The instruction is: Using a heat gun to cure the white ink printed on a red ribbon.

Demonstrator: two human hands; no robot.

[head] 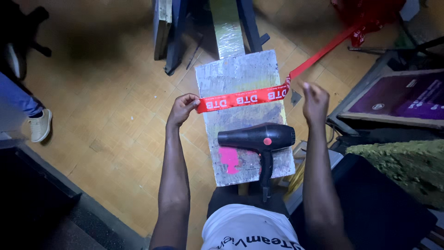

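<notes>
A long red ribbon (245,98) with white printed letters lies across a grey, paint-stained board (240,74). My left hand (182,107) pinches the ribbon's left end at the board's left edge. My right hand (315,99) hovers just right of the board, fingers loosely curled, holding nothing; the ribbon runs past it toward the upper right. A black hair dryer (259,138) with a red button lies on the board nearer to me, nozzle pointing left, handle toward me. A pink paint patch (230,159) marks the board below the dryer.
A framed purple printing screen (402,97) stands at the right. Red fabric (365,14) is piled at the top right. Another person's leg and pale shoe (39,124) are at the left. Dark wooden supports (175,32) stand behind the board on the wood-tile floor.
</notes>
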